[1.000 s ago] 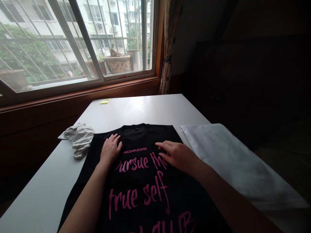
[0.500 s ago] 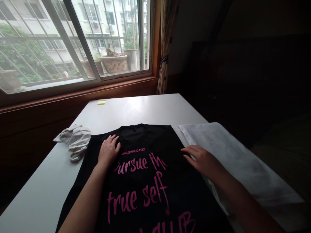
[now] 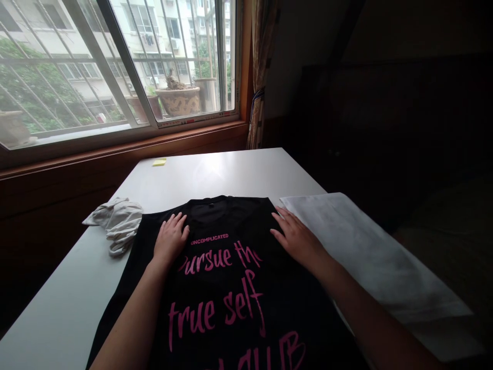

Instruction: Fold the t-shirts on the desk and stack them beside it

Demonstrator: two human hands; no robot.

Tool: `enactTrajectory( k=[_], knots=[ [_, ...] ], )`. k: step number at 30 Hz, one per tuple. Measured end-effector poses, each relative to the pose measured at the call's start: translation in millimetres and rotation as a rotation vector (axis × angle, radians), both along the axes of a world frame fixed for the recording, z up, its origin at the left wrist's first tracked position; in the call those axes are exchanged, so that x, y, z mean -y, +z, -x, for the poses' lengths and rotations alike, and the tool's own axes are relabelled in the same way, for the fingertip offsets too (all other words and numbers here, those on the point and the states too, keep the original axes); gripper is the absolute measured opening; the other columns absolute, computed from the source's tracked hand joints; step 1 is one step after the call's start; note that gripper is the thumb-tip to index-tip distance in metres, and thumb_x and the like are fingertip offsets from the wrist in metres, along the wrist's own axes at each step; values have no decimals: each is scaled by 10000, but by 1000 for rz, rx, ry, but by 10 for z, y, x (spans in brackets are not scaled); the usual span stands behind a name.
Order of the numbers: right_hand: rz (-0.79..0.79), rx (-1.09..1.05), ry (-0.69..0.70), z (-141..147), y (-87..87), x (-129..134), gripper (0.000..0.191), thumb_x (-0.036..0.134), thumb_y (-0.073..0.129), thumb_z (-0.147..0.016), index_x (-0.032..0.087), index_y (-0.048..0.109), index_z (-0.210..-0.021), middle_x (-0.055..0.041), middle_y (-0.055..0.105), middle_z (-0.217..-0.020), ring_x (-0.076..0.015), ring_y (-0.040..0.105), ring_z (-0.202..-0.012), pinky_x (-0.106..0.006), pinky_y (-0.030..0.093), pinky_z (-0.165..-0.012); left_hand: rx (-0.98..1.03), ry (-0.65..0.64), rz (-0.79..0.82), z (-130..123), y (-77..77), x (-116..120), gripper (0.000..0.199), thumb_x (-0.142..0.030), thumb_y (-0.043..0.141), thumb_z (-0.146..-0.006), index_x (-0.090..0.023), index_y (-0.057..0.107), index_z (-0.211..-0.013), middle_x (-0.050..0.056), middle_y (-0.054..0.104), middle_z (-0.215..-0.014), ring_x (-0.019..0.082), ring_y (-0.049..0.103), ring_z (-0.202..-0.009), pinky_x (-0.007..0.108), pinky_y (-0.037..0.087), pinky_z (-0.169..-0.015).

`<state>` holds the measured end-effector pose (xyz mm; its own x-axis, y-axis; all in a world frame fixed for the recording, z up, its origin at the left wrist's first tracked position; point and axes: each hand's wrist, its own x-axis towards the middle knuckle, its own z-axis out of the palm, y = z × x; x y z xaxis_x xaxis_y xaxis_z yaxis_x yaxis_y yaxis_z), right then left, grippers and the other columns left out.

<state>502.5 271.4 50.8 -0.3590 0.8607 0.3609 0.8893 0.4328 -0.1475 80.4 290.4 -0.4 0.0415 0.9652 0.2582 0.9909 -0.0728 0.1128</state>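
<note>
A black T-shirt [image 3: 215, 288] with pink lettering lies spread on the white table, its neckline toward the far side. My left hand [image 3: 170, 239] rests flat on the shirt's upper left, fingers spread and pointing away from me. On the upper right, near the shoulder edge, my right hand [image 3: 295, 236] lies open with its fingers apart. Neither hand grips anything. The shirt's lower part runs out of view at the bottom, and my forearms cover some of its sides.
The white table [image 3: 231, 172] stands below a barred window [image 3: 154, 61]. A crumpled pale cloth [image 3: 119, 223] lies left of the shirt, a flat white cloth [image 3: 358, 252] right of it. A small yellow paper [image 3: 159, 162] sits at the far left corner. A curtain [image 3: 260, 77] hangs beyond.
My right hand has moved up and slightly left along the shirt's right side, toward the shoulder. My left hand stays in about the same place.
</note>
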Motion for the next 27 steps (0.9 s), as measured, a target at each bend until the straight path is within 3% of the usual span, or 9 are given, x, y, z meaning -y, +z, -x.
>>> enactTrajectory(
  k=[4, 10, 15, 22, 25, 27],
  knots=[
    [166, 100, -34, 358, -215, -133, 702, 532, 375, -1044, 61, 408, -1563, -182, 260, -1681, -333, 245, -1553, -501, 294, -1242, 1, 6, 19, -7, 5, 3, 499, -368, 410, -1022, -205, 536, -1476, 106, 473, -1594, 316, 390, -1501, 551, 308, -1225],
    [230, 147, -103, 641, -487, -205, 734, 556, 299, -1055, 55, 354, -1589, -187, 230, -1683, -322, 188, -1568, -518, 171, -1271, 8, 8, 36, -6, 16, 2, 516, -380, 396, -1030, -205, 511, -1501, 104, 450, -1609, 313, 368, -1513, 569, 285, -1232],
    [198, 116, -96, 607, -538, -192, 755, 582, 257, -1054, 59, 354, -1590, -181, 239, -1681, -297, 192, -1570, -497, 178, -1273, 13, -41, 75, 180, 36, 49, 507, -424, 361, -1052, -275, 492, -1518, 57, 423, -1628, 296, 339, -1529, 571, 272, -1235],
    [177, 132, -100, 610, -565, -194, 734, 556, 274, -1053, 60, 362, -1586, -170, 250, -1680, -300, 212, -1565, -497, 187, -1270, -5, -119, 125, 466, 51, 264, 533, -435, 403, -1042, -288, 436, -1554, 53, 358, -1664, 305, 281, -1553, 592, 257, -1237],
    [145, 124, -96, 611, -587, -197, 723, 542, 284, -1050, 60, 374, -1580, -175, 267, -1673, -308, 227, -1560, -505, 207, -1263, 23, -125, 35, 656, 107, 389, 527, -449, 429, -1023, -275, 490, -1516, 52, 385, -1655, 299, 249, -1564, 533, 299, -1242],
    [133, 108, -93, 609, -600, -200, 716, 539, 296, -1045, 68, 382, -1578, -176, 280, -1669, -310, 234, -1558, -509, 217, -1260, 9, -17, -97, 854, 144, 464, 497, -428, 429, -1014, -246, 558, -1458, 78, 427, -1623, 313, 223, -1570, 514, 290, -1251]
  ],
)
